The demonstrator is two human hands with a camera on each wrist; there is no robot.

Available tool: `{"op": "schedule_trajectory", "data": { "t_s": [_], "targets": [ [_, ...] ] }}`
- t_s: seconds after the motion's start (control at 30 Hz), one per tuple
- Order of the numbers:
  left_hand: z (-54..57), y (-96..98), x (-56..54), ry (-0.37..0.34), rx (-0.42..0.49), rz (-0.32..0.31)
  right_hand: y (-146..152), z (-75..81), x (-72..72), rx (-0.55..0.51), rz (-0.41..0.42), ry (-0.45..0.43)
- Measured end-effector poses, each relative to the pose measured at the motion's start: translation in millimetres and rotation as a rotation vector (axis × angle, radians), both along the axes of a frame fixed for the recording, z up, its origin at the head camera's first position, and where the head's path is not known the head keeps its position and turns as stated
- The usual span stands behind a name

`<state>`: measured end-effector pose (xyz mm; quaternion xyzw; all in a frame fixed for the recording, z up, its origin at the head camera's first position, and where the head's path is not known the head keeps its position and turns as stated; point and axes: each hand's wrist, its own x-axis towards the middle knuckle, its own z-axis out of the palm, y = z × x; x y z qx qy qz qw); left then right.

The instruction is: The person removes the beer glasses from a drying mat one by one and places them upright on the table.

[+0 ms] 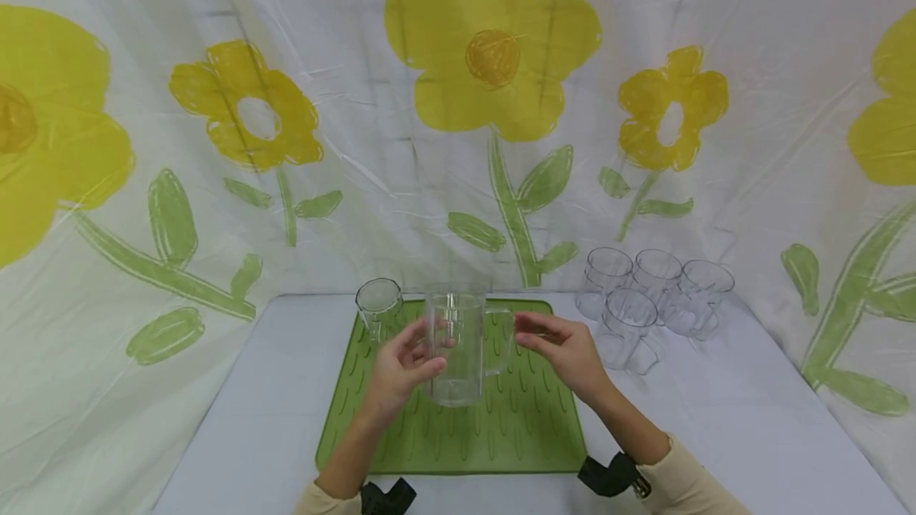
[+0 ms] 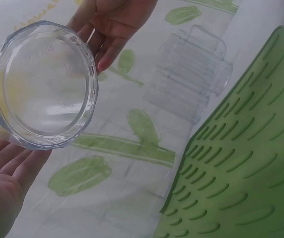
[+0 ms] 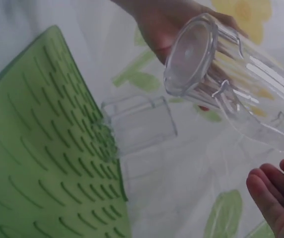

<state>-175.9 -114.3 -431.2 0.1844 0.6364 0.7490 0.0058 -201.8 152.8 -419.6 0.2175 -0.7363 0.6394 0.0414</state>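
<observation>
A tall clear mug (image 1: 458, 389) with a side handle is held upright above the green mat by my left hand (image 1: 397, 376), its thumb and fingers around the left side. The mug's handle (image 1: 510, 344) points to the right. Close beside that handle is my right hand (image 1: 570, 352), fingers loosely bent and holding nothing. In the right wrist view, a gap shows between the right fingers (image 3: 267, 191) and the handle. The left wrist view shows the round base of the mug (image 2: 45, 89) from below.
A green ridged drying mat (image 1: 458, 451) lies on the white table (image 1: 250, 396). Another clear mug (image 1: 379, 300) stands at its back left corner. Several clear mugs (image 1: 630, 312) stand grouped at the back right. A flower-printed curtain (image 1: 358, 205) hangs behind.
</observation>
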Motion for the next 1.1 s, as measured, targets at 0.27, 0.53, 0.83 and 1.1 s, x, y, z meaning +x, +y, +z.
{"op": "schedule_trajectory", "data": {
  "t_s": [0.27, 0.53, 0.83, 1.1],
  "targets": [
    [-0.1, 3.2, 2.2, 0.099, -0.009, -0.034, 1.9, 2.1, -1.0, -0.035, 0.050, -0.165],
    [-1.3, 5.5, 3.7, 0.141, -0.045, -0.016, 1.6, -0.3, -3.6, -0.131, 0.159, -0.210],
    [-5.3, 5.8, 3.1, 0.170, -0.048, -0.035, 0.1, 0.4, -1.7, -0.208, 0.223, -0.261],
    [-6.5, 6.3, 4.7, 0.171, -0.049, -0.041, 0.2, 0.8, -2.1, -0.238, 0.230, -0.282]
  ]
}}
